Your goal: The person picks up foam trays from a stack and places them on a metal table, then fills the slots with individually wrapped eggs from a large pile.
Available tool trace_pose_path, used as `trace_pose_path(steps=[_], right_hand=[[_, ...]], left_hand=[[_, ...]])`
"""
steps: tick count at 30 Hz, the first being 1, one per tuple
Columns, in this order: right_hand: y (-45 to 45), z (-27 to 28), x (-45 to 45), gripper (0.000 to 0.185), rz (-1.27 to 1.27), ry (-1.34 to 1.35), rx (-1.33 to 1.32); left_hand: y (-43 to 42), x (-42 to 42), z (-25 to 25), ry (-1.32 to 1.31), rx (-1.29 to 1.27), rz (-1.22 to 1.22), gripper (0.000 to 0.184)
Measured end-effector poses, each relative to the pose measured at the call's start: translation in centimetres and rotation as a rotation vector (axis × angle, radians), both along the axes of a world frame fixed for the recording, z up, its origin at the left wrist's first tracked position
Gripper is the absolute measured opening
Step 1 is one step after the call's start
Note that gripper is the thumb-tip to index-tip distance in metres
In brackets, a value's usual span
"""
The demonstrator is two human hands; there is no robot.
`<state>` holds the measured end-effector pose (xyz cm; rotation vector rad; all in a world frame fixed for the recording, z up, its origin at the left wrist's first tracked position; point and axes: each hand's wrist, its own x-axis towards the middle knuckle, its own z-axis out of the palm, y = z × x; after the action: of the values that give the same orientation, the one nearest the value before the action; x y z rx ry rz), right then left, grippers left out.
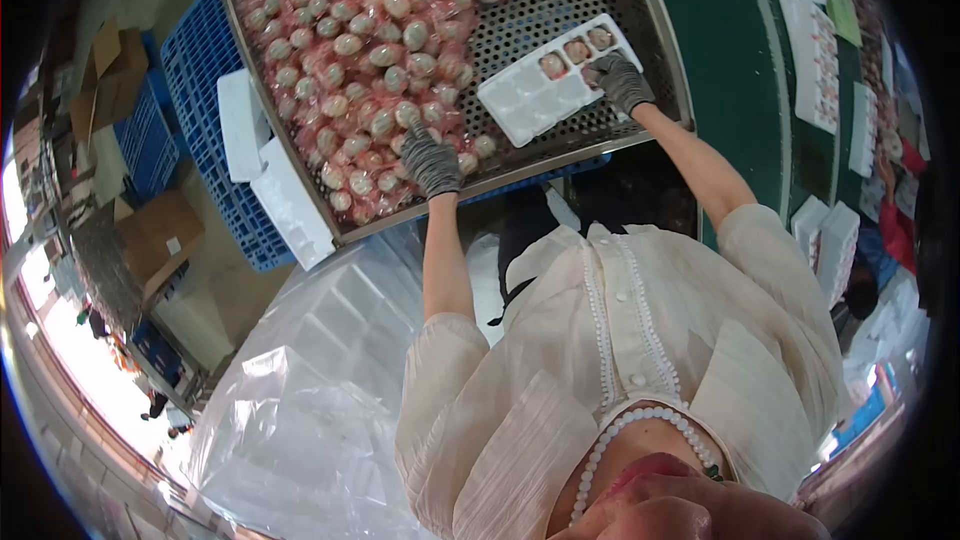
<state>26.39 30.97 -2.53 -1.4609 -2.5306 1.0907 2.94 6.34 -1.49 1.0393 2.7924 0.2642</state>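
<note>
My left hand [432,162], in a grey striped glove, reaches into a heap of pale egg-shaped pieces in clear wrapping with pink-red parts [385,55]. Its fingers stretch out over the pieces and touch them. A white compartment tray [525,120] lies tilted on the perforated metal surface. Three wrapped pieces sit in cells toward its far right end, and the nearer left cells hold none. My right hand [622,85], gloved alike, is at the tray's right edge with its fingers drawn together over a cell. What lies under those fingertips is hidden.
A raised metal rim [668,25] borders the work surface. To the left stand a blue plastic crate [215,120], white foam boxes [290,195] and cardboard boxes [160,240]. On the right, a green belt [735,70] runs past filled white trays [812,65]. Clear plastic sheeting [310,420] covers something at lower left.
</note>
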Motion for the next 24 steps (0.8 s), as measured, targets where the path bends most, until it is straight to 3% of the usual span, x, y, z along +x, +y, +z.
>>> trace_pose_path(steps=[1, 3, 5, 6, 7, 8, 9, 10, 11, 12, 14, 15, 17, 18, 20, 21, 22, 23, 24], right_hand=[[-0.1, -2.5, 0.9, 0.022, -0.11, 0.039, 0.058], [0.8, -6.3, 1.9, 0.02, -0.501, 0.272, -0.287], [0.9, -2.7, 1.6, 0.019, -0.574, 0.3, -0.208], [0.9, -1.3, 1.6, 0.019, -0.441, 0.235, -0.115], [0.7, -0.7, 1.8, 0.02, -0.306, 0.169, -0.025], [0.4, -0.9, 2.1, 0.023, -0.188, 0.185, -0.041], [0.0, -1.0, 2.1, 0.023, -0.189, 0.188, -0.04], [-0.5, -1.1, 1.9, 0.023, 0.015, 0.086, 0.162], [-0.9, -1.2, 1.6, 0.022, 0.219, -0.018, 0.362], [-0.9, -0.9, 1.2, 0.025, 0.193, -0.072, 0.238], [-1.0, -2.5, 1.4, 0.024, 0.127, -0.014, 0.247], [-0.8, -3.2, 1.6, 0.023, 0.06, 0.039, 0.256], [-0.2, -3.1, 1.6, 0.022, -0.073, 0.099, 0.175], [0.1, -2.9, 1.5, 0.021, -0.206, 0.157, 0.092], [0.3, -1.8, 1.8, 0.021, -0.227, 0.156, 0.069], [0.3, -1.5, 2.1, 0.021, -0.255, 0.153, 0.046], [0.2, -1.8, 2.7, 0.021, -0.123, 0.259, 0.122], [0.2, -2.0, 2.7, 0.021, -0.124, 0.258, 0.121], [0.1, -1.9, 2.5, 0.02, 0.12, 0.149, 0.237]], left_hand=[[0.2, -0.1, 0.8, -0.036, 0.034, 0.024, 0.067], [-0.5, -0.6, 1.3, -0.067, 0.091, 0.033, 0.062], [-1.9, -1.2, -0.2, -0.095, 0.429, 0.185, 0.067], [-1.9, -1.3, -0.1, -0.346, 0.661, 0.342, 0.06], [-2.1, -1.1, 0.2, -0.349, 0.657, 0.338, 0.06], [-2.4, -1.0, 0.6, -0.574, 0.828, 0.396, 0.05], [-2.4, -1.0, 1.1, -0.801, 0.997, 0.451, 0.04], [-2.9, -1.5, -1.1, -0.985, 1.11, 0.528, 0.033], [-3.3, -1.2, -3.5, -0.982, 1.109, 0.527, 0.033], [-3.5, -0.5, -5.9, -0.796, 0.941, 0.241, 0.033], [-2.1, 1.0, -7.1, -0.601, 0.761, -0.035, 0.034], [-0.7, 2.4, -6.7, -0.905, 0.811, 0.063, 0.035], [2.2, 5.4, -3.5, -1.207, 0.853, 0.165, 0.036], [4.2, 6.9, -0.2, -1.327, 0.934, 0.187, 0.037], [5.7, 8.9, 1.2, -1.443, 1.018, 0.217, 0.039], [6.3, 9.5, 0.6, -1.767, 1.116, 0.434, 0.039], [6.8, 9.8, 0.0, -2.089, 1.197, 0.67, 0.039], [7.1, 10.1, -0.6, -2.09, 1.195, 0.671, 0.039], [7.5, 10.4, -1.0, -2.085, 1.152, 0.656, 0.039]])
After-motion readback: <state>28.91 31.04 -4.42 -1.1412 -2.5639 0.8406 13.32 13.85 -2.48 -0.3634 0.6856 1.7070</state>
